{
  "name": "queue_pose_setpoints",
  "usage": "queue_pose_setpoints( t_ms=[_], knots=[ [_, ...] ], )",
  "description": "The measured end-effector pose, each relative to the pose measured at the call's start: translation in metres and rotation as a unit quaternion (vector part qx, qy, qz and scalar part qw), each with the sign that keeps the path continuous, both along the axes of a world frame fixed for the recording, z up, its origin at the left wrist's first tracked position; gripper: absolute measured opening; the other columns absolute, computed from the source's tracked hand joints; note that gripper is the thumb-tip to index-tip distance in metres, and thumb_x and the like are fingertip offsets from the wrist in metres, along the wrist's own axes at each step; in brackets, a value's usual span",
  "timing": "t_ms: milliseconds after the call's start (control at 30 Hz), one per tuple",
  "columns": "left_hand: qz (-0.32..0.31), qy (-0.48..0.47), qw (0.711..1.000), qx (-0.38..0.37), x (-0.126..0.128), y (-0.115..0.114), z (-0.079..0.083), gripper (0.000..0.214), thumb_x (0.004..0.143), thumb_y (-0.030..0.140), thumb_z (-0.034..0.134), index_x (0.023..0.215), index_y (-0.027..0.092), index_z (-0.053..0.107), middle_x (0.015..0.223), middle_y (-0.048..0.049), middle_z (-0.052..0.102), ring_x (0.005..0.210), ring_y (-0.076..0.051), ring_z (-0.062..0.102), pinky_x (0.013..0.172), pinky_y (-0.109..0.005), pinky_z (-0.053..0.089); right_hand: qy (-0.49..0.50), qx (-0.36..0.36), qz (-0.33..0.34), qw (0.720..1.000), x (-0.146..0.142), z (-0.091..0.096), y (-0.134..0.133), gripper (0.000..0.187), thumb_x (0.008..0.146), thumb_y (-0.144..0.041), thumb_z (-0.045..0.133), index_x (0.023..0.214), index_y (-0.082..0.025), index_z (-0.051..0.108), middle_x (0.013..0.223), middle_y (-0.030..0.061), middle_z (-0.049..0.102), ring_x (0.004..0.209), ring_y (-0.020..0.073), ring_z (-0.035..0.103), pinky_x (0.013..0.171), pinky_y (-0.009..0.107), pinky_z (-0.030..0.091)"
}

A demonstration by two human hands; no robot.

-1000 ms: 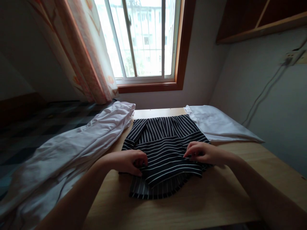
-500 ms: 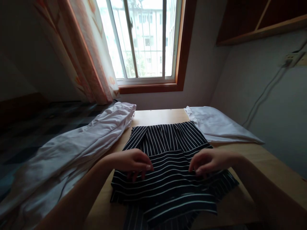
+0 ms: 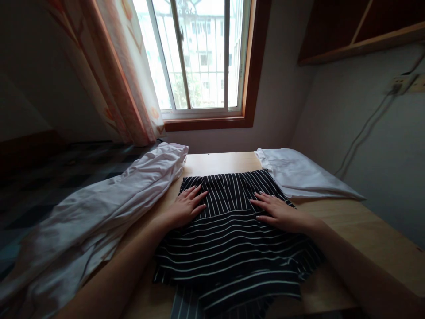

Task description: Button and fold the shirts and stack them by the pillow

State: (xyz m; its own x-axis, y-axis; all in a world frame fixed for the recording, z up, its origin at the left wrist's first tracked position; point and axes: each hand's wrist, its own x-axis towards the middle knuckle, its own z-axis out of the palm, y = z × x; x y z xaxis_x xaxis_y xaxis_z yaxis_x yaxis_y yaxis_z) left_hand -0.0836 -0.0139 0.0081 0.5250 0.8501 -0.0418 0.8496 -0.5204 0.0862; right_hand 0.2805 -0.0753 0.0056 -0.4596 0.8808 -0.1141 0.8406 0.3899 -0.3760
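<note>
A black garment with white stripes (image 3: 229,239) lies spread on the wooden table (image 3: 345,226) in front of me. Its stripes run lengthwise in the far part and crosswise in the near part. My left hand (image 3: 186,206) rests flat on its far left side, fingers stretched out and apart. On the far right side my right hand (image 3: 277,212) lies flat too, its fingers spread on the cloth. Neither hand grips the fabric. The near edge of the garment is folded unevenly, and a strip of it hangs toward the bottom of the view.
Crumpled white cloth (image 3: 109,199) stretches along the table's left side. Another white cloth (image 3: 302,173) lies folded at the back right. Behind the table are a window (image 3: 206,57) and a patterned curtain (image 3: 122,75). A cable (image 3: 361,133) hangs down the right wall.
Both hands have moved forward, away from me, from above the garment's middle to its far part. Their curled fingers have straightened and now lie flat on the cloth.
</note>
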Motion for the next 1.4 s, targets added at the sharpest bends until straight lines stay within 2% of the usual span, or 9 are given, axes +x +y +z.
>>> queue_pose_setpoints(
  t_ms=[167, 300, 433, 533, 667, 833, 1033, 1200, 1400],
  knots=[
    [-0.021, 0.005, 0.997, -0.078, -0.001, -0.012, 0.021, 0.064, 0.096, 0.056, 0.046, 0.152, 0.026, 0.038, 0.164, -0.0104, 0.023, 0.152, -0.031, 0.016, 0.121, -0.049, 0.019, 0.008, -0.061, 0.020, 0.998, 0.009, 0.020, -0.018, 0.071, 0.087, -0.057, 0.063, 0.150, -0.031, 0.045, 0.163, 0.0063, 0.027, 0.150, 0.0335, 0.022, 0.121, 0.053, 0.023],
    [-0.065, -0.004, 0.990, -0.122, -0.009, -0.020, 0.037, 0.066, 0.088, 0.054, 0.061, 0.147, 0.028, 0.045, 0.162, -0.0095, 0.029, 0.150, -0.031, 0.024, 0.119, -0.047, 0.025, 0.070, -0.092, 0.034, 0.993, 0.020, 0.034, -0.020, 0.060, 0.085, -0.058, 0.065, 0.137, -0.030, 0.060, 0.150, 0.0072, 0.051, 0.136, 0.0313, 0.047, 0.113, 0.044, 0.038],
    [-0.025, -0.082, 0.996, -0.036, 0.000, -0.017, 0.043, 0.042, 0.095, 0.050, 0.051, 0.124, 0.022, 0.062, 0.134, -0.0098, 0.061, 0.123, -0.024, 0.056, 0.107, -0.038, 0.041, 0.141, 0.022, -0.079, 0.987, 0.027, 0.033, 0.007, 0.045, 0.094, -0.050, 0.050, 0.126, -0.023, 0.067, 0.120, 0.0089, 0.070, 0.105, 0.0249, 0.065, 0.092, 0.037, 0.051],
    [0.091, -0.078, 0.988, 0.101, 0.015, -0.007, 0.042, 0.039, 0.098, 0.048, 0.043, 0.107, 0.017, 0.064, 0.112, -0.0128, 0.067, 0.105, -0.025, 0.062, 0.095, -0.036, 0.046, 0.062, 0.159, -0.214, 0.962, 0.032, 0.026, 0.036, 0.040, 0.096, -0.037, 0.046, 0.124, -0.017, 0.067, 0.117, 0.0126, 0.070, 0.103, 0.0262, 0.064, 0.090, 0.038, 0.049],
    [0.189, 0.024, 0.970, 0.149, 0.028, 0.015, 0.039, 0.055, 0.095, 0.060, 0.043, 0.112, 0.011, 0.061, 0.117, -0.0210, 0.065, 0.111, -0.033, 0.060, 0.092, -0.037, 0.045, -0.110, 0.186, -0.302, 0.929, 0.033, 0.020, 0.064, 0.046, 0.097, -0.038, 0.045, 0.135, -0.015, 0.058, 0.123, 0.0178, 0.066, 0.112, 0.0320, 0.060, 0.091, 0.041, 0.045],
    [0.192, 0.080, 0.975, 0.077, 0.033, 0.039, 0.033, 0.072, 0.092, 0.072, 0.033, 0.106, 0.011, 0.067, 0.114, -0.0221, 0.069, 0.108, -0.035, 0.064, 0.087, -0.037, 0.047, -0.174, 0.172, -0.293, 0.924, 0.019, 0.013, 0.086, 0.046, 0.099, -0.038, 0.036, 0.133, -0.016, 0.058, 0.123, 0.0179, 0.067, 0.114, 0.0348, 0.058, 0.093, 0.049, 0.040],
    [0.137, 0.066, 0.986, 0.065, 0.023, 0.050, 0.026, 0.044, 0.100, 0.047, 0.035, 0.102, 0.017, 0.068, 0.113, -0.0153, 0.071, 0.107, -0.028, 0.066, 0.085, -0.032, 0.047, -0.137, 0.143, -0.296, 0.935, 0.009, 0.003, 0.099, 0.039, 0.092, -0.025, 0.043, 0.126, -0.021, 0.064, 0.126, 0.0152, 0.067, 0.114, 0.0311, 0.057, 0.090, 0.044, 0.038],
    [0.189, -0.008, 0.979, 0.080, 0.008, 0.058, 0.030, 0.044, 0.100, 0.042, 0.031, 0.101, 0.019, 0.068, 0.110, -0.0120, 0.073, 0.101, -0.026, 0.067, 0.081, -0.032, 0.047, -0.144, 0.201, -0.267, 0.932, 0.009, 0.000, 0.100, 0.038, 0.093, -0.021, 0.039, 0.113, -0.020, 0.072, 0.116, 0.0143, 0.070, 0.109, 0.0298, 0.057, 0.089, 0.043, 0.034],
    [0.228, -0.056, 0.970, 0.068, -0.007, 0.073, 0.039, 0.035, 0.096, 0.032, 0.041, 0.097, 0.017, 0.071, 0.105, -0.0128, 0.074, 0.099, -0.025, 0.067, 0.085, -0.030, 0.047, -0.141, 0.243, -0.268, 0.921, 0.017, 0.002, 0.103, 0.041, 0.094, -0.022, 0.038, 0.114, -0.023, 0.074, 0.113, 0.0125, 0.069, 0.106, 0.0293, 0.055, 0.085, 0.042, 0.031]
  ],
)
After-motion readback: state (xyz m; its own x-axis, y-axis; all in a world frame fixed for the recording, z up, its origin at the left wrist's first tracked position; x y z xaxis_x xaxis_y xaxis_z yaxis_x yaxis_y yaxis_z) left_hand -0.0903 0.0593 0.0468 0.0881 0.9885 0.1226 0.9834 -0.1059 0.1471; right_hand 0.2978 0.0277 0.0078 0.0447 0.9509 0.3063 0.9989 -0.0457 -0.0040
